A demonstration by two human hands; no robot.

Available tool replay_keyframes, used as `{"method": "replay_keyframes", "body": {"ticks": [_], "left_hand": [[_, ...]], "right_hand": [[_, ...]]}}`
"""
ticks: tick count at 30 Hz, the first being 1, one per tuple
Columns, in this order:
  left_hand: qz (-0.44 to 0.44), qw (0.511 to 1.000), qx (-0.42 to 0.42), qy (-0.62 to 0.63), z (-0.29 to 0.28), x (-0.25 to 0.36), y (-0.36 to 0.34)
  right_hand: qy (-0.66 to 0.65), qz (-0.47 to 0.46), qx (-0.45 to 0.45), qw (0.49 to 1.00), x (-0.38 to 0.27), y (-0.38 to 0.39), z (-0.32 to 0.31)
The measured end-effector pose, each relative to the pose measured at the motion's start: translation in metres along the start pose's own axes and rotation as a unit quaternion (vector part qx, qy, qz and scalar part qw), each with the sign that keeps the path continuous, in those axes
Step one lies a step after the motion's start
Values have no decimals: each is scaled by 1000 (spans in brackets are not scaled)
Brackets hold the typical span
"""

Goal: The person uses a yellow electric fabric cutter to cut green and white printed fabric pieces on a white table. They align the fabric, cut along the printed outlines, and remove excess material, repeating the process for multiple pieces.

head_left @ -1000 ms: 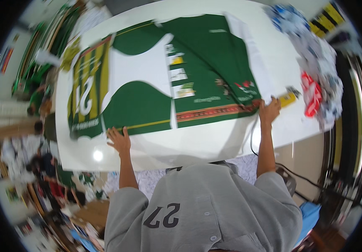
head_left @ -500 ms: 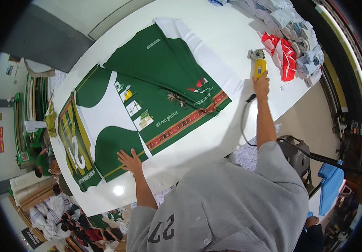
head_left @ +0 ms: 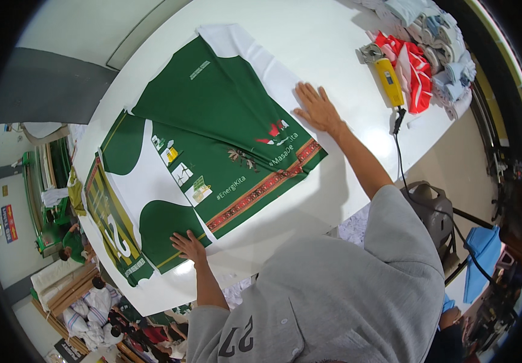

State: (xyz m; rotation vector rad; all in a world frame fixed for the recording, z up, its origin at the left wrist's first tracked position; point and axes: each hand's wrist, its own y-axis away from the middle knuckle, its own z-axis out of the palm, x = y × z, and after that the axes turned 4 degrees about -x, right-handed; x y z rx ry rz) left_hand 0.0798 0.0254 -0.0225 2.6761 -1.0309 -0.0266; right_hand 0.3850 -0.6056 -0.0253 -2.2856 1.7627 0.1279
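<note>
Printed green fabric (head_left: 212, 115) with white margins lies across the white table (head_left: 309, 36), wrinkled toward its right half. My left hand (head_left: 189, 247) rests with spread fingers on a green curved panel (head_left: 167, 227) near the table's front. At the fabric's right edge, my right hand (head_left: 317, 109) lies open, fingers spread, by the white margin. Neither hand grips anything. A yellow handheld electric cutter (head_left: 388, 81) with a metal head and a black cord lies to the right, apart from my right hand.
Behind the cutter sits a red and white cloth (head_left: 417, 85) beside a heap of pale rolled fabric scraps (head_left: 449, 36). The cord (head_left: 403, 163) drops over the table edge past a grey chair (head_left: 433, 212). Other people are at lower left.
My right hand has let go of the yellow cutter, which now lies by the red cloth, and has moved left to the fabric. My left hand stays on the green panel.
</note>
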Motion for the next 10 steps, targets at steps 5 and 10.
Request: {"method": "replay_keyframes", "body": {"ticks": [5,10], "left_hand": [[-3,999,-44,-28,1,-2,13],[-30,997,-64,-16,-3,-11,32]], "right_hand": [[54,125,-78,988,11,29,-26],[17,199,-87,976,27,77,-32]]}}
